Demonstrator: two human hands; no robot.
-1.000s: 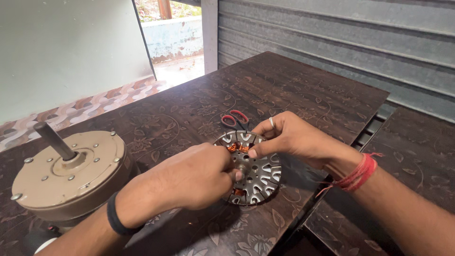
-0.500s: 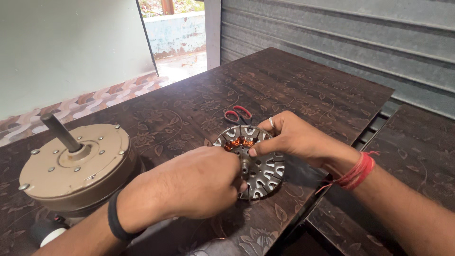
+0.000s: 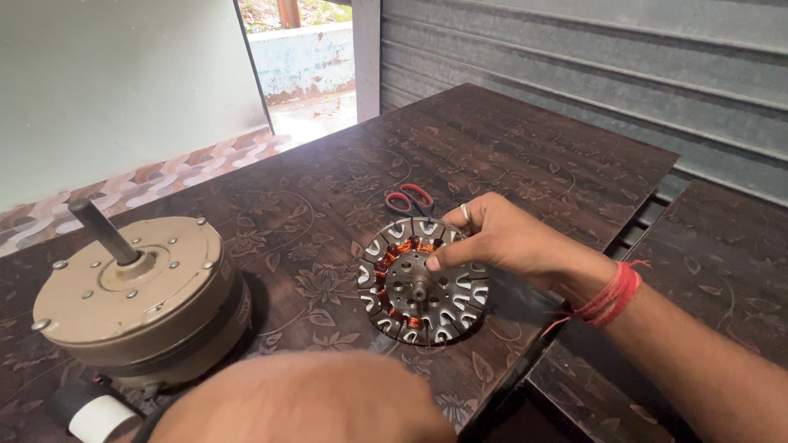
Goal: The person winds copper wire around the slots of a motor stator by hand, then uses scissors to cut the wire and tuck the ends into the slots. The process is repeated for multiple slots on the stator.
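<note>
two hands, right (image 3: 501, 238) pinching the stator (image 3: 423, 280) rim, fingers curled, left (image 3: 328, 406) pulled near, grip unclear

Premises present as a small repair workshop open to the street. A dark patterned table (image 3: 509, 139) serves as bench; a beige fan motor housing (image 3: 139, 303) stands near left, a stator core (image 3: 423, 280) at centre. A grey roller shutter (image 3: 616, 74) closes the far right.
</note>
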